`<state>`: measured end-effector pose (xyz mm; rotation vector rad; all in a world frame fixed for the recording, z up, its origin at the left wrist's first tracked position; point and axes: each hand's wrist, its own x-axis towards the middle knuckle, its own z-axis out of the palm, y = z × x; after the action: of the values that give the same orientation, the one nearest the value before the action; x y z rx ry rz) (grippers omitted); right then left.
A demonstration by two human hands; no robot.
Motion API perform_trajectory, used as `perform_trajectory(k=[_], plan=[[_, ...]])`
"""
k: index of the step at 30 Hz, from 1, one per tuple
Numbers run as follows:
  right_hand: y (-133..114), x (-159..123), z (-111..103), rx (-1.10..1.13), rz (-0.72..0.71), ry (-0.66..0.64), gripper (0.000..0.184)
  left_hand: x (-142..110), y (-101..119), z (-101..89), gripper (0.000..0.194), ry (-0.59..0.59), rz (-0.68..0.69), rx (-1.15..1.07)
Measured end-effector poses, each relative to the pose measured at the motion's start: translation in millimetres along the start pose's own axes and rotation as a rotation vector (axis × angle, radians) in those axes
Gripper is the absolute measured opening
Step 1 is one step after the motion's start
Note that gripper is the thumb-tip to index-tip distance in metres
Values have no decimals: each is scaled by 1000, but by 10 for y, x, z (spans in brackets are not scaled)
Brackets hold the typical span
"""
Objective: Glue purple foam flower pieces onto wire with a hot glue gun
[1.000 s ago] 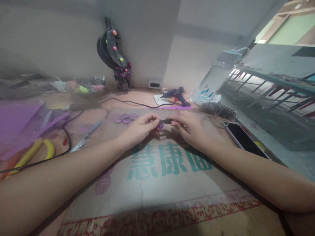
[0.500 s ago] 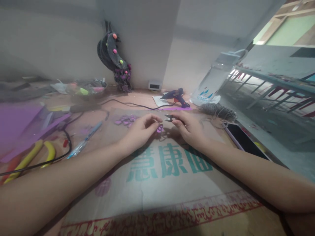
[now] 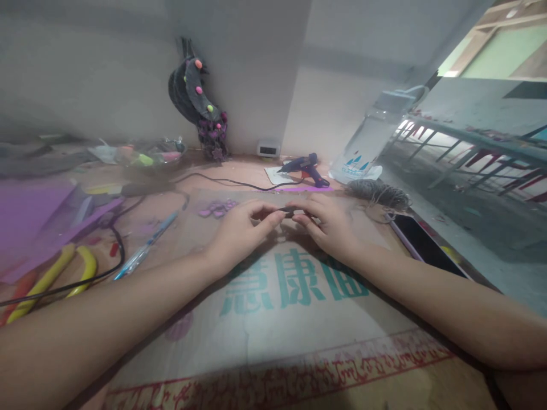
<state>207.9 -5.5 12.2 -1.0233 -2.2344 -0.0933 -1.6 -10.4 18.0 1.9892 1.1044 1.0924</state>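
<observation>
Directly between the hands, a small dark tool

"What colour is the small tool between the left hand and the right hand?"

"Dark, nearly black. The sheet under both hands is pale beige, with teal characters and a red patterned band on the hands' near side."

"And past the left hand?"

"Purple pieces just beyond it; farther off, a dark grey crescent dotted orange, pink and yellow-green. Left of that hand, a purple sheet and yellow handles."

"Beyond the right hand?"

"A dark blue glue gun and a clear bottle printed with blue sailboats. To that hand's right, grey yarn and a black-screened phone with a lilac edge."
</observation>
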Motion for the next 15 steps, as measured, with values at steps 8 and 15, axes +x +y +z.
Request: perform_trajectory(k=[8,15], plan=[[-20,-7,7,-17,-37,-13,28,-23,15,2,20,48,8,85],[-14,-5,8,103,153,60,27,9,-38,2,24,49,-63,6]])
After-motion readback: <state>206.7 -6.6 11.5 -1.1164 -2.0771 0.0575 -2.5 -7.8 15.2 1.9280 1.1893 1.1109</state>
